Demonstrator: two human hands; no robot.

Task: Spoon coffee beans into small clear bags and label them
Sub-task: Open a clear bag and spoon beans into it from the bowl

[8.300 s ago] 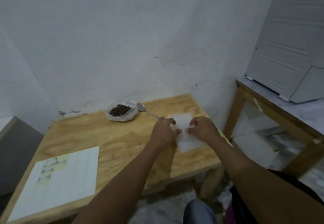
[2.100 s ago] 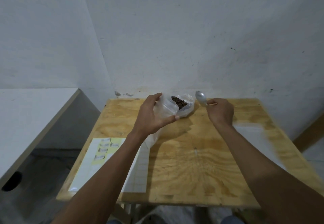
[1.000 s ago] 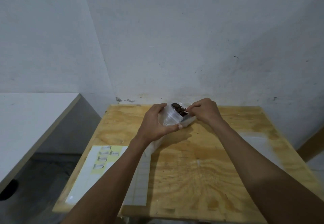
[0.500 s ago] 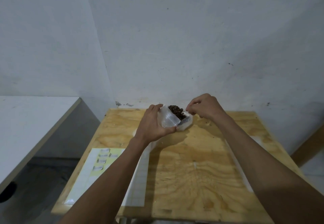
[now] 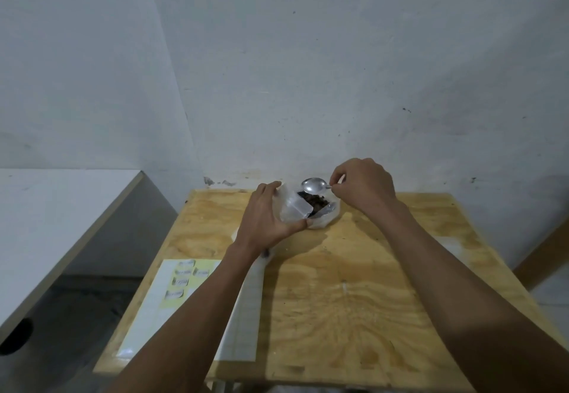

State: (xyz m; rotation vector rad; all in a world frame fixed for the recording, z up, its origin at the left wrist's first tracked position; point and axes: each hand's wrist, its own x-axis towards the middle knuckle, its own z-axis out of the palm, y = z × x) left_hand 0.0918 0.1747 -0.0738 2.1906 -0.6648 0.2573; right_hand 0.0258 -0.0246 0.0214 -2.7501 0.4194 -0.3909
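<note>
My left hand (image 5: 265, 222) grips a small clear bag (image 5: 294, 210) with its mouth held open, just left of the pile of dark coffee beans (image 5: 314, 200). The beans lie in a larger crumpled clear bag (image 5: 327, 219) at the back of the wooden table (image 5: 354, 294). My right hand (image 5: 363, 188) pinches the handle of a metal spoon (image 5: 314, 185). The spoon's bowl hovers above the beans and faces me; I cannot tell whether it holds any beans.
A white label sheet (image 5: 197, 309) with a yellow patch and several small labels lies at the table's front left. A flat clear bag (image 5: 452, 246) lies on the right side. A white surface (image 5: 46, 223) stands to the left; the wall is close behind.
My right hand has lifted from the bean pile, and the spoon's bowl now shows above the beans. My left hand keeps the small bag open in the same spot.
</note>
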